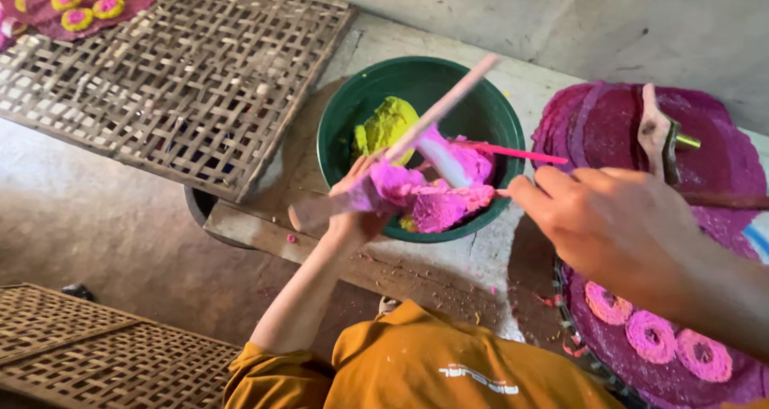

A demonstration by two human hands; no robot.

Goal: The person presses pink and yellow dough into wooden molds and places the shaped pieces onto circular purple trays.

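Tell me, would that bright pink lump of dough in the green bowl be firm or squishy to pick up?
Probably soft and sticky: the pink dough clings to the flat wooden stick and smears the left hand. It likely sags, draping unevenly over the green bowl rim. It seems to hold shape once formed, like the pink rings.

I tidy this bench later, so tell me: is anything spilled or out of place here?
Yes: small pink crumbs lie scattered on the bench below the green bowl, and pink shreds sit beside the dark red tray. Nothing else looks tipped.

Mustard-orange top [432, 361], sleeve [268, 377] pushed up
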